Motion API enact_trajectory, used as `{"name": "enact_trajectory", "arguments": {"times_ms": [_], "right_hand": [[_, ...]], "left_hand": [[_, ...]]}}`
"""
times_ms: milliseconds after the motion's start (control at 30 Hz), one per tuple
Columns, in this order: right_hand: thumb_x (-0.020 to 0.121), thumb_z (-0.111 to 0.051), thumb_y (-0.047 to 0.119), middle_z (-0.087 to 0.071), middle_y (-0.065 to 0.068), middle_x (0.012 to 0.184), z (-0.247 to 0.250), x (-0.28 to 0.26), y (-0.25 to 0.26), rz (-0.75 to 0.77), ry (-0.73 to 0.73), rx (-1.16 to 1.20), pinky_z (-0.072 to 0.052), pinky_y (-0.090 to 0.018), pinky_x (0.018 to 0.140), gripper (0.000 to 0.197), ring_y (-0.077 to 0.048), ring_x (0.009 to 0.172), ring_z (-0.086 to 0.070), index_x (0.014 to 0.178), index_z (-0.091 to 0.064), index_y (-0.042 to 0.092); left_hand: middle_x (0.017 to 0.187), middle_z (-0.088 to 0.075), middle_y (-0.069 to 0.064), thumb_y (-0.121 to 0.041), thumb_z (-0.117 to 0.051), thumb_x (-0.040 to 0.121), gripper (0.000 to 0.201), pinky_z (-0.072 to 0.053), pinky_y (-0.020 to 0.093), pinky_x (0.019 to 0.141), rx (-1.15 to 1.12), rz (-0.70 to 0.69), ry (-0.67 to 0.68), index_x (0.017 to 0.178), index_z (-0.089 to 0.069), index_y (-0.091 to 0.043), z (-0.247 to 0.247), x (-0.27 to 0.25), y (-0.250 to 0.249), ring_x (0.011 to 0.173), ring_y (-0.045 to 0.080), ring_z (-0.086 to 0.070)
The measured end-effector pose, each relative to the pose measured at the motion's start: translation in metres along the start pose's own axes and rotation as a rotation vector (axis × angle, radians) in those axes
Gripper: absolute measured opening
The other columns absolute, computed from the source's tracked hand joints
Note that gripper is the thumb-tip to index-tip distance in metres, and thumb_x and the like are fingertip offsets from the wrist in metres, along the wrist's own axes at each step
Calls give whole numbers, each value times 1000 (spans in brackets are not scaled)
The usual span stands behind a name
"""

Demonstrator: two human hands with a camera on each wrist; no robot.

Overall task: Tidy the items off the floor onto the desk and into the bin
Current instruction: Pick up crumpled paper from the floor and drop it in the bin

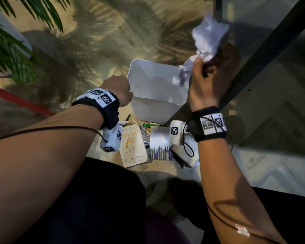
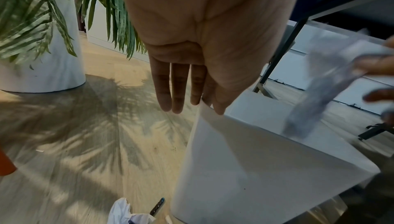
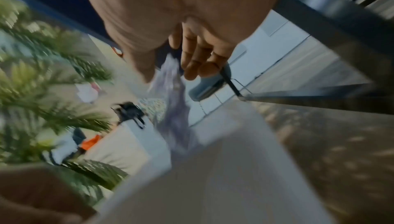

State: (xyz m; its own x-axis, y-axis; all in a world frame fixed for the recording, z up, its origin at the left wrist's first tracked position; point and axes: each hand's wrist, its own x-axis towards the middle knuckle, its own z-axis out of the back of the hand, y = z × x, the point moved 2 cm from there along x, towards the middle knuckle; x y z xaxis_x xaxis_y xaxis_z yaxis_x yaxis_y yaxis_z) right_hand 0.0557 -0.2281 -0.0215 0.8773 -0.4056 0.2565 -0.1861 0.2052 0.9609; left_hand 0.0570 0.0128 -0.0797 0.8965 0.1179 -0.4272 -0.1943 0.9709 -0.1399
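A white bin (image 1: 153,110) stands on the wooden floor beside the desk leg. My left hand (image 1: 120,90) holds its near-left rim; the left wrist view shows the fingers (image 2: 170,86) hanging down outside the bin's wall (image 2: 234,168) and the thumb at the rim. My right hand (image 1: 206,81) grips a crumpled white paper (image 1: 208,37) above the bin's right side. The paper (image 3: 175,103) trails down from the hand (image 3: 198,55) towards the bin (image 3: 213,177), blurred by motion. It also shows at the right in the left wrist view (image 2: 326,84).
On the floor near my knees lie a "Resilient" book (image 1: 132,147), a pencil-patterned notebook (image 1: 159,145), a green marker (image 1: 148,125), pens and a dark tool (image 1: 180,159). Another paper ball (image 2: 121,210) lies by the bin. The black desk frame (image 1: 264,50) runs on the right, a potted palm (image 2: 42,59) on the left.
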Motion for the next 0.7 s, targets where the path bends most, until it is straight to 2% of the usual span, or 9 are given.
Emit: {"name": "enact_trajectory", "arguments": {"times_ms": [67, 133, 200, 300, 367, 433, 500, 600, 700], "right_hand": [[92, -73, 18, -67, -7, 111, -8, -10, -15, -106, 226, -42, -53, -14, 75, 52, 0, 92, -68, 136, -49, 4], [92, -77, 25, -63, 5, 125, 8, -18, -45, -224, 251, -169, -48, -6, 80, 46, 2, 101, -62, 129, -51, 29], [95, -73, 26, -66, 7, 117, 44, -28, -81, -318, 22, -212, -53, -17, 87, 31, -1, 97, -64, 124, -61, 24], [97, -68, 23, -72, -8, 121, 106, -60, -154, -598, -214, -446, -49, -26, 92, 32, -24, 111, -67, 127, -67, 13], [94, -67, 29, -68, -14, 128, 143, -92, -206, -959, -137, -539, -49, -32, 94, 39, -33, 119, -65, 130, -64, 12], [89, -68, 37, -70, -17, 122, 166, -120, -247, -1181, 61, -609, -50, -33, 79, 50, -34, 103, -69, 131, -61, 10], [85, -71, 41, -73, -17, 111, 175, -138, -274, -1254, 195, -623, -46, -30, 67, 56, -29, 85, -69, 129, -62, 8], [88, -75, 39, -71, -13, 114, 170, -142, -287, -1261, 251, -568, -49, -34, 85, 46, -31, 94, -66, 124, -64, 13], [78, -74, 55, -74, -13, 104, 173, -139, -310, -1342, 252, -563, -57, -44, 92, 54, -36, 93, -72, 114, -66, 15]], "left_hand": [[94, -72, 6, -41, -64, 90, 32, -52, 34, 68, -6, -1, -3, 103, -75, -14, 1, -1, -2, 81, 30, -64], [95, -72, 6, -41, -65, 88, 32, -54, 35, 70, -6, 0, 1, 105, -76, -15, 2, -1, -2, 81, 30, -65], [93, -72, 6, -42, -66, 86, 33, -56, 36, 71, -5, 7, 2, 103, -76, -16, 2, 0, 0, 80, 31, -65], [88, -71, 5, -44, -66, 84, 32, -55, 35, 68, -4, 18, 7, 98, -76, -17, 0, 2, 0, 76, 31, -65], [88, -72, 4, -44, -66, 82, 32, -55, 35, 69, -7, 24, 0, 97, -77, -18, 0, 2, -1, 76, 30, -65], [91, -73, 5, -44, -67, 83, 32, -56, 37, 73, -12, 28, -4, 97, -77, -18, 0, 2, -1, 79, 31, -65], [93, -73, 7, -44, -68, 84, 32, -56, 39, 77, -12, 26, -17, 97, -78, -16, 0, 3, -1, 81, 32, -65], [100, -73, 11, -42, -68, 88, 31, -52, 38, 79, 4, 7, -48, 100, -79, -16, -2, 3, -1, 87, 34, -63], [103, -72, 14, -42, -66, 91, 34, -49, 38, 80, 5, -10, -62, 101, -79, -13, -1, 2, -2, 91, 36, -63]]}}
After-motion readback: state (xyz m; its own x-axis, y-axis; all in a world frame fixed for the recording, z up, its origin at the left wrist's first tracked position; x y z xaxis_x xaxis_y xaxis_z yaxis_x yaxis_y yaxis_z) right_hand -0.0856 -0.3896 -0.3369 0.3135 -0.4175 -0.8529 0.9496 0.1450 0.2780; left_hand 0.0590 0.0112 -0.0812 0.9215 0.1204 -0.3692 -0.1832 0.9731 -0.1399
